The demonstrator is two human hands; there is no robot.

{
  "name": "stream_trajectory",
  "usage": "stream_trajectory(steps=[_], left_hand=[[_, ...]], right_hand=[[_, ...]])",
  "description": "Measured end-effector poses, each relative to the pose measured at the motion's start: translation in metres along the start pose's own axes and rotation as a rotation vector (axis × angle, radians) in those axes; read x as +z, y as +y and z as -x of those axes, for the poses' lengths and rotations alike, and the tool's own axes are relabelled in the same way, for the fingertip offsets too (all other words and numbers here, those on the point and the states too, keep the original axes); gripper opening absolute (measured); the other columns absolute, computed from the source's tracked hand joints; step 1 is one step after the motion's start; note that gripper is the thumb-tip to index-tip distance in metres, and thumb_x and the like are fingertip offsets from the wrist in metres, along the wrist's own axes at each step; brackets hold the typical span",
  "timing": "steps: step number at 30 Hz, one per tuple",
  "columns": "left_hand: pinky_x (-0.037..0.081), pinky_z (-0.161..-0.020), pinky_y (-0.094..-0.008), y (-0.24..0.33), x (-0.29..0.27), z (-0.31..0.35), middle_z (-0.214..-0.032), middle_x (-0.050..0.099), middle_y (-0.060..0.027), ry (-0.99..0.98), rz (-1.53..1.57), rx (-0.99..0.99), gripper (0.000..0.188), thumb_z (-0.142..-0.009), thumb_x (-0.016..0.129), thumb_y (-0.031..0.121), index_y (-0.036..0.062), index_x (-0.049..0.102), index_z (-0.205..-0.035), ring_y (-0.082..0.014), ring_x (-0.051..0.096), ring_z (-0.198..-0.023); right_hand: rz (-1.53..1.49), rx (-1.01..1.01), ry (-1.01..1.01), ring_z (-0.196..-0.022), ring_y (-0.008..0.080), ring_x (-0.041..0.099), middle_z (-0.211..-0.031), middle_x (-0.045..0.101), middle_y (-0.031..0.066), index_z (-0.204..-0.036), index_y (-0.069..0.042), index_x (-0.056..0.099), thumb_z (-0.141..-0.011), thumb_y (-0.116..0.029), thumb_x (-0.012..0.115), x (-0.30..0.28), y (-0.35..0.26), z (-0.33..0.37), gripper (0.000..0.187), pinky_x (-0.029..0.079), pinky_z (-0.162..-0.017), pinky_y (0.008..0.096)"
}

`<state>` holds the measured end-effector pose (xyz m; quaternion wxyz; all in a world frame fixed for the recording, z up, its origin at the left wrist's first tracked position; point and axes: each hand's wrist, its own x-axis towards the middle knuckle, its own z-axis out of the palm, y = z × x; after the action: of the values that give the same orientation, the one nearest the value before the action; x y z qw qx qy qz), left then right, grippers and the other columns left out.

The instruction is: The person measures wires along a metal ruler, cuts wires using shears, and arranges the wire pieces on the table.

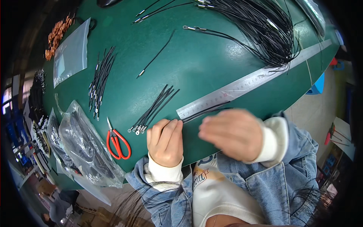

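Observation:
My left hand (165, 142) rests on the green table (196, 64) with curled fingers, its fingertips pinching the near ends of a few black wires (206, 111). These wires lie along the lower edge of a long steel ruler (245, 85), starting at its left end. My right hand (232, 132) hovers just right of the left one, blurred by motion, with its fingers pointing left close to the same wires. Whether it grips anything is unclear. A bundle of cut black wires with metal tips (153, 109) lies just left of the ruler's end.
Red-handled scissors (118, 143) lie left of my left hand. Clear plastic bags of dark parts (85, 147) sit at the table's left edge. Another cut-wire bundle (100, 81), a single wire (157, 55), a large tangle of long wires (261, 30) and copper parts (56, 36) lie farther back.

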<state>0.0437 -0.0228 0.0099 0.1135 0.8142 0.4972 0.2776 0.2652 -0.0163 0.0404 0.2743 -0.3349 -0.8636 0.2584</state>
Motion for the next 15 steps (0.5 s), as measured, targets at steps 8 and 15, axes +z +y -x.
stream_trajectory(steps=[8,15], left_hand=[[0.044,-0.069,-0.0346,-0.003,0.004,0.003,-0.092,0.067,-0.0078,-0.009,0.002,-0.001,0.022,-0.067,0.069,0.000,-0.0024,0.070,-0.090,-0.0252,0.062,-0.085],[0.044,-0.070,-0.0347,-0.003,0.002,0.002,-0.092,0.067,-0.0078,-0.024,0.004,0.003,0.023,-0.067,0.070,-0.001,-0.0022,0.070,-0.090,-0.0251,0.062,-0.084]], right_hand=[[0.029,0.015,-0.263,-0.144,0.0303,0.025,-0.152,0.030,0.0214,-0.141,0.008,0.035,-0.076,-0.036,0.070,0.040,0.003,0.009,0.086,0.017,-0.118,0.0467],[0.080,0.070,-0.315,-0.143,0.0299,0.026,-0.152,0.028,0.0216,-0.143,0.006,0.033,-0.082,-0.040,0.064,0.029,0.013,0.010,0.082,0.020,-0.118,0.0423]])
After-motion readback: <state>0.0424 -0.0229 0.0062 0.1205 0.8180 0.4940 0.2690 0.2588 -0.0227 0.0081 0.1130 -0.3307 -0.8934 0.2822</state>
